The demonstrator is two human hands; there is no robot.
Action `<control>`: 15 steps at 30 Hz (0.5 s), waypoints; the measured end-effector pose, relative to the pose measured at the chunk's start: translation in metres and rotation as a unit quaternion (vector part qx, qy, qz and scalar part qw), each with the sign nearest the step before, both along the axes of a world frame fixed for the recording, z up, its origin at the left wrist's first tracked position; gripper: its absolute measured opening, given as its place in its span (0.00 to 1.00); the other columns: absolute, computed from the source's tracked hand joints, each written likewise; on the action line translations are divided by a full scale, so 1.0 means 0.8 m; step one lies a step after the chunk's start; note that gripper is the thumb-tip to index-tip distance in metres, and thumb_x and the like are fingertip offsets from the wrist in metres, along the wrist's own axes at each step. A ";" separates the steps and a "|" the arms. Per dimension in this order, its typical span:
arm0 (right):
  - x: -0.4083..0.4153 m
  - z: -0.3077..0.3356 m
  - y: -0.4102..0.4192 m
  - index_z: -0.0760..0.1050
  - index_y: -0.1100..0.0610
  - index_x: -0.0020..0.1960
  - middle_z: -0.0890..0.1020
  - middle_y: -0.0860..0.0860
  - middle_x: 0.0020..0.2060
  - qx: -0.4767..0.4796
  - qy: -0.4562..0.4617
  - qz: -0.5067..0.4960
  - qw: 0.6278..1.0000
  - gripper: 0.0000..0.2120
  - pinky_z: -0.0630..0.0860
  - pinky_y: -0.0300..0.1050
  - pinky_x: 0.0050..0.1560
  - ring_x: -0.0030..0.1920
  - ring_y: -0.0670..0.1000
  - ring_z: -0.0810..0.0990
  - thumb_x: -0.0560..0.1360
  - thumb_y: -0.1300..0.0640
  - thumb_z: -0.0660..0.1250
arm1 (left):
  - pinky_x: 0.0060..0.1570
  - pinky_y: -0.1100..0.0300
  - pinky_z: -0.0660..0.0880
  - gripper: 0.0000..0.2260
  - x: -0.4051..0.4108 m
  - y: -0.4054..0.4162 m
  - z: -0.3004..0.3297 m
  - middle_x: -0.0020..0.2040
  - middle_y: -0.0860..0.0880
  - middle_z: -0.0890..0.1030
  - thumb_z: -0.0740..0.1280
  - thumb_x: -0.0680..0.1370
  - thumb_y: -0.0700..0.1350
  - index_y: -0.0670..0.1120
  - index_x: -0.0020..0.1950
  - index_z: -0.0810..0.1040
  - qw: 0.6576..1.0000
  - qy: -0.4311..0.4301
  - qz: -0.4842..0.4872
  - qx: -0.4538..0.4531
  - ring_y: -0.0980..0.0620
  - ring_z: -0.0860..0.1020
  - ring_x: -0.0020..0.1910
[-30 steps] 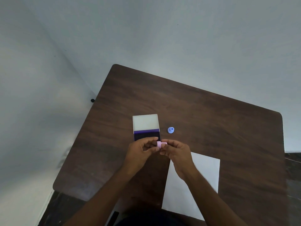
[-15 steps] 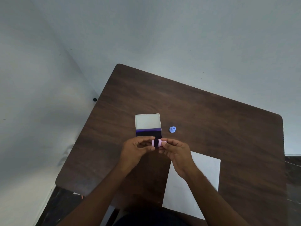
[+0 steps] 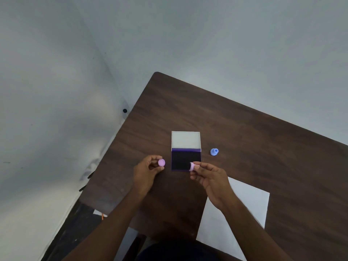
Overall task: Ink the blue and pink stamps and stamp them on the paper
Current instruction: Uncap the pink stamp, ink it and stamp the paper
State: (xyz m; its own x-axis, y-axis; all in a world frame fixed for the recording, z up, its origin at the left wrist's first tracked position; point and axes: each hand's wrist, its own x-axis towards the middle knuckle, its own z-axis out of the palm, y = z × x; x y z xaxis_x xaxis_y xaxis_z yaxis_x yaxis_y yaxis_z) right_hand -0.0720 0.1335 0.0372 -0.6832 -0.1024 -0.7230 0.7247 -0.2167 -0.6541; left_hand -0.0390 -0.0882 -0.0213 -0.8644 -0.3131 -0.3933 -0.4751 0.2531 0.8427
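We take the open ink pad point(image 3: 186, 159) as our landmark, its dark pad bare and its pale lid folded back on the far side. Just left of the pad, our left hand point(image 3: 146, 171) pinches the round pink cap point(image 3: 161, 162) between fingertips, held clear so it is out of the way. At the pad's near right corner, our right hand point(image 3: 211, 178) has thumb and fingers clamped on the pink stamp point(image 3: 191, 166), its face turned toward the ink; we judge inking comes next, though we cannot tell whether it touches the pad yet. The blue stamp point(image 3: 214, 152) stands alone on the wooden table point(image 3: 263, 144) just right of the pad. The paper point(image 3: 244, 208) lies nearer us and to the right, showing no marks.
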 end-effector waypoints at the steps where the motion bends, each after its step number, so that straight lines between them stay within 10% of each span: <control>1: 0.000 0.000 -0.002 0.83 0.61 0.51 0.85 0.59 0.46 -0.002 -0.004 0.000 1.000 0.08 0.82 0.47 0.47 0.44 0.59 0.85 0.73 0.65 0.69 | 0.49 0.63 0.77 0.13 0.000 -0.002 -0.003 0.49 0.55 0.84 0.76 0.71 0.40 0.50 0.54 0.83 0.999 0.002 -0.011 -0.030 0.57 0.81 0.48; 15: -0.005 0.001 -0.012 0.82 0.61 0.53 0.84 0.61 0.49 -0.046 0.006 -0.003 0.999 0.08 0.82 0.46 0.46 0.44 0.58 0.84 0.75 0.64 0.67 | 0.55 0.62 0.67 0.16 0.001 -0.018 -0.024 0.54 0.52 0.82 0.76 0.71 0.49 0.53 0.59 0.83 0.975 0.016 -0.072 -0.208 0.51 0.76 0.55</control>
